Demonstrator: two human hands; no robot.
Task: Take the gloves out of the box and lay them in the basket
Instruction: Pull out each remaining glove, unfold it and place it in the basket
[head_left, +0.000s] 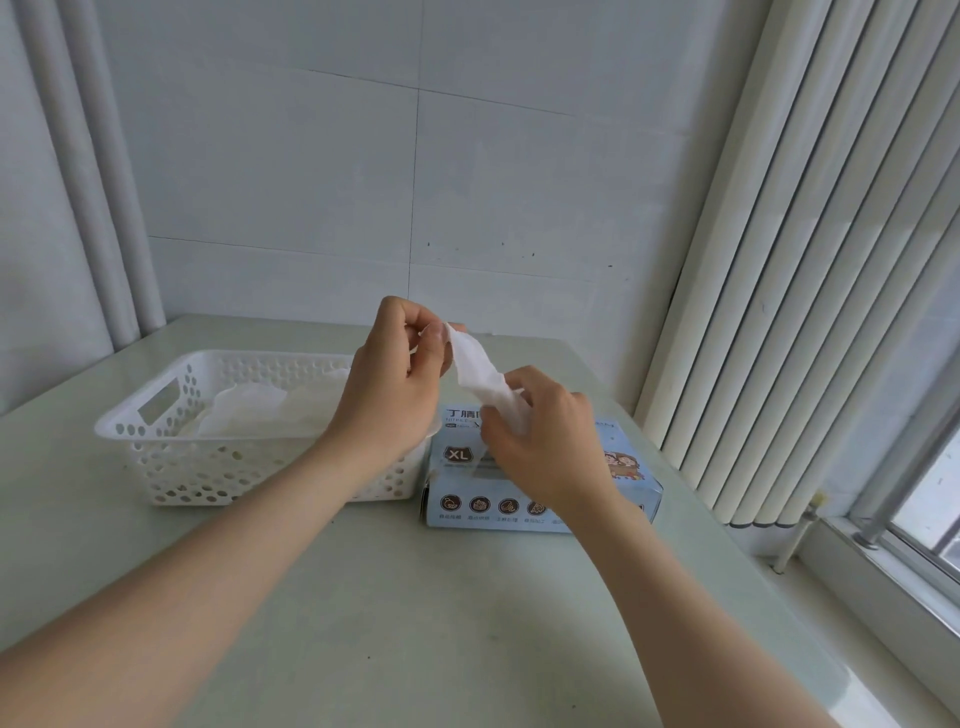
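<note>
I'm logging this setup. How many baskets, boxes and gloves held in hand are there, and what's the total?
Baskets: 1, the white basket
Boxes: 1, the blue box
Gloves in hand: 1, a white glove held by the left hand and right hand
Total: 3
The gloves in the basket overlap too much to count.

Soft daylight from right; sharp; edges bowed.

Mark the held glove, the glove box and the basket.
glove (478, 375): head view, middle of its stretched span.
glove box (457, 455): head view, left end of the top face.
basket (197, 470): head view, perforated front wall.
</note>
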